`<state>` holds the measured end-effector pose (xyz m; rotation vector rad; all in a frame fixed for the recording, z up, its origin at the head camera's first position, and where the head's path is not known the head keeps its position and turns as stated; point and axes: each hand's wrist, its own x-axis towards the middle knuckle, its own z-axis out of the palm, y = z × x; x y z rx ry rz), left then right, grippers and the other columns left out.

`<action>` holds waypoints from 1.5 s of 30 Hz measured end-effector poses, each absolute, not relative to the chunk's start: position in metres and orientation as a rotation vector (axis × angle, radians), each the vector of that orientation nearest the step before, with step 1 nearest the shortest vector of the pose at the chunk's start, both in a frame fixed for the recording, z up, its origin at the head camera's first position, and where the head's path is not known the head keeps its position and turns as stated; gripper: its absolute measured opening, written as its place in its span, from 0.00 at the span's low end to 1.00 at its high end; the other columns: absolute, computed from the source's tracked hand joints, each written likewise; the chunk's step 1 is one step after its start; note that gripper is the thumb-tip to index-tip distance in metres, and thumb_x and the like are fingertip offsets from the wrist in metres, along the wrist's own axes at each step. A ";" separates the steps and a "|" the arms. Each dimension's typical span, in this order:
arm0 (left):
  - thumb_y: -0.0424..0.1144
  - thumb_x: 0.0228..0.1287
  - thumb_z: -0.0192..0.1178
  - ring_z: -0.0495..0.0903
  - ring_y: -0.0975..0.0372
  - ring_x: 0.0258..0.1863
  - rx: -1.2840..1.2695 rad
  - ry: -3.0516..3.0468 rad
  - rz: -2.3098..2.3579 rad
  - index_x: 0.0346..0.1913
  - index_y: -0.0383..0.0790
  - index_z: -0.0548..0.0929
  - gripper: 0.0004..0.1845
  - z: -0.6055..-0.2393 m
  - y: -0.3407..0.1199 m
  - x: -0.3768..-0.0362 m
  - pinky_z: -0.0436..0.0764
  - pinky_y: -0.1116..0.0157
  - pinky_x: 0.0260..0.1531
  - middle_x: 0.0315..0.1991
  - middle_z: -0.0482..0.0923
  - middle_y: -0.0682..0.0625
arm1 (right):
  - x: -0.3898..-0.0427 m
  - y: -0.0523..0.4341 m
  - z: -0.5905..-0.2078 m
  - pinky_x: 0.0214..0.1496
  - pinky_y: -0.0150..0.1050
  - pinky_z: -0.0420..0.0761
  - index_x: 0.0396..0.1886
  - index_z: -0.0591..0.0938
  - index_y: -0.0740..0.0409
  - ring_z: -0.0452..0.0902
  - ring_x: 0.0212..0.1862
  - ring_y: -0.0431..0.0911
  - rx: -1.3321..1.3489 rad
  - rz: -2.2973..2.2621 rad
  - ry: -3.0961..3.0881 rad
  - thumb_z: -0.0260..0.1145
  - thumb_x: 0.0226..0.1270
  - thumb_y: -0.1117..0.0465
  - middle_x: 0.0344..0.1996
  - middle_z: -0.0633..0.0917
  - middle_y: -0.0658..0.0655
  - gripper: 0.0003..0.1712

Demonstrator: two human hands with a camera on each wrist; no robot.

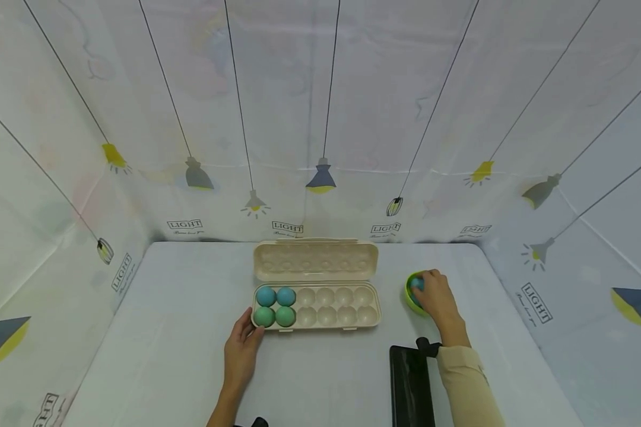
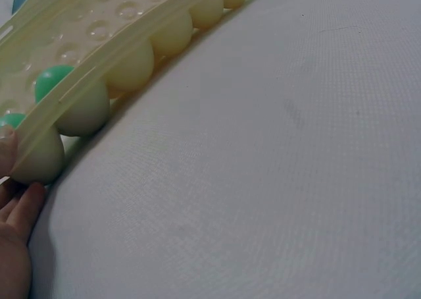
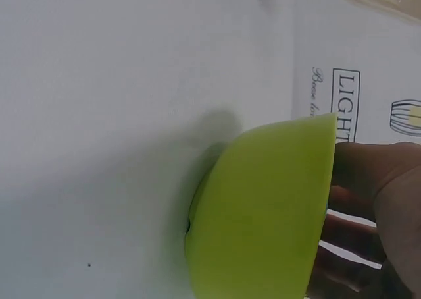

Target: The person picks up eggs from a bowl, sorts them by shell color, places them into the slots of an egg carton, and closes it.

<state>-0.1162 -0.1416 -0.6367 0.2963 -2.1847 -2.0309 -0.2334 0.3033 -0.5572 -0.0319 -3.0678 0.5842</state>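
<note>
An open beige egg carton [image 1: 326, 307] lies mid-table, its lid folded back. Its left end holds two blue eggs [image 1: 275, 296] and two green eggs [image 1: 275, 316]; the other cells are bare. My left hand [image 1: 250, 327] lies flat at the carton's front left corner, the thumb touching the rim. The left wrist view shows the fingers [image 2: 16, 226] beside the carton [image 2: 131, 62] and a green egg [image 2: 52, 81]. My right hand [image 1: 424, 286] reaches into a small green bowl [image 1: 409, 296], fingers curled round a blue egg [image 1: 416, 283]. In the right wrist view the bowl [image 3: 263, 207] hides the egg.
A black flat object [image 1: 410, 385] lies near the front edge beside my right forearm. White curtains printed with lamps [image 1: 320, 178] enclose the table on three sides. The tabletop [image 1: 181, 308] is pale grey.
</note>
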 end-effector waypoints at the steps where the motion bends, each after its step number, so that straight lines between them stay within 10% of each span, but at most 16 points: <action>1: 0.36 0.71 0.62 0.72 0.53 0.70 0.302 -2.185 -2.032 0.75 0.44 0.65 0.32 -0.636 -0.141 -0.116 0.74 0.85 0.54 0.71 0.70 0.42 | -0.234 0.303 -0.557 0.61 0.64 0.75 0.59 0.76 0.74 0.69 0.61 0.70 -0.057 0.579 -3.079 0.65 0.69 0.61 0.59 0.74 0.77 0.26; 11: 0.31 0.72 0.59 0.71 0.49 0.70 0.291 -2.192 -2.028 0.75 0.37 0.64 0.31 -0.608 -0.135 -0.107 0.77 0.69 0.64 0.71 0.69 0.38 | -0.239 0.302 -0.559 0.60 0.64 0.76 0.61 0.72 0.78 0.71 0.58 0.71 -0.117 0.531 -3.138 0.64 0.65 0.65 0.56 0.74 0.79 0.28; 45: 0.36 0.70 0.63 0.73 0.54 0.68 0.264 -2.150 -2.041 0.74 0.44 0.67 0.31 -0.638 -0.142 -0.116 0.75 0.84 0.54 0.69 0.72 0.43 | -0.213 0.238 -0.534 0.60 0.60 0.79 0.56 0.76 0.70 0.75 0.56 0.64 0.051 0.785 -2.572 0.69 0.63 0.62 0.54 0.78 0.71 0.25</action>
